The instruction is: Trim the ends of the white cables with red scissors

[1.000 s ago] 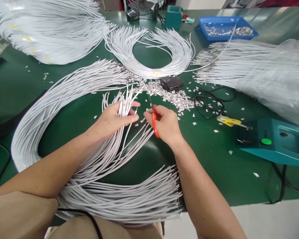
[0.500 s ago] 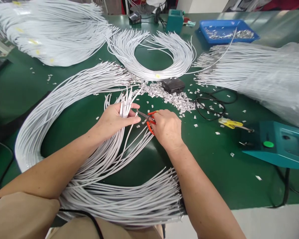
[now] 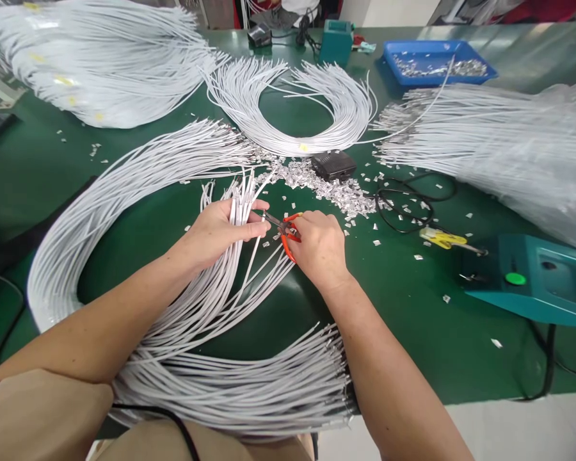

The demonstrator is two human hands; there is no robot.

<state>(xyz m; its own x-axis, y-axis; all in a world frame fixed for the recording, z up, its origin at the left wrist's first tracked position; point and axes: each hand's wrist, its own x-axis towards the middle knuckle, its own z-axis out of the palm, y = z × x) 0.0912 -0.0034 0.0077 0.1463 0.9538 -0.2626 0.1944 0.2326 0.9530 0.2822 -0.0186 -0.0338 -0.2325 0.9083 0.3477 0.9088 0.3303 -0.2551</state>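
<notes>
Working at the end of one wire (image 3: 252, 259) looks like the step in hand. My right hand (image 3: 322, 244) is closed round the pliers (image 3: 283, 227), whose tips point left at that end. My left hand (image 3: 211, 227) is wrapped about a bunch (image 3: 240, 211) of white wires, their ends poking up above it. (Whether the tips touch the end or stop just short, I cannot tell; it is too small here.) The next move, I judge, calls for a steady left hand, the one wire kept apart from its neighbours, and a measured squeeze so that only this end is caught.

As for where things lie, the bunch passes through my left hand and trails back toward me over the tabletop (image 3: 393, 307). The wire rises on the right of the bunch, its end between my two hands, right beside the left. Beyond both hands lies a pile (image 3: 350, 195) of small metal bits, with a black box (image 3: 335, 165) at its far edge.
</notes>
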